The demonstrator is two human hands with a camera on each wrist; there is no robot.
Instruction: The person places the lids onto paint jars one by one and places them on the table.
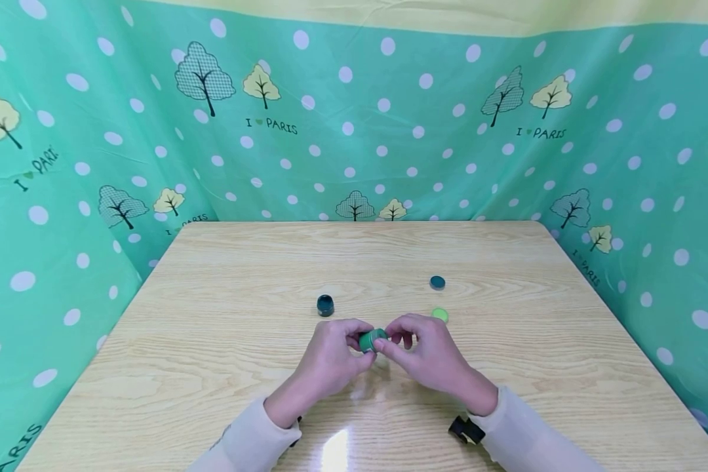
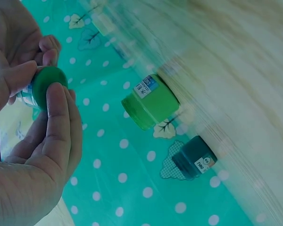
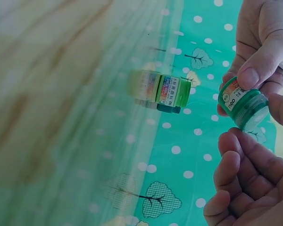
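Observation:
A small green paint jar (image 1: 368, 341) is tilted on its side between the two hands, above the table. My left hand (image 1: 330, 354) grips its green body, thumb on one side and fingers on the other. At the jar's whitish, see-through end (image 3: 257, 114), my right hand (image 1: 431, 354) pinches the rim between thumb and index finger. Its other fingers are curled and touch nothing. In the right wrist view the jar's printed label (image 3: 235, 98) shows. Beyond the hands stand a light green jar (image 2: 155, 101), hidden in the head view, and a dark teal jar (image 1: 325, 306), its mouth uncovered.
On the wooden table (image 1: 224, 282) a dark teal lid (image 1: 437, 282) lies at the right, farther back than a light green lid (image 1: 440, 314) near my right hand. A green dotted curtain (image 1: 383, 124) hangs behind the table and along both sides.

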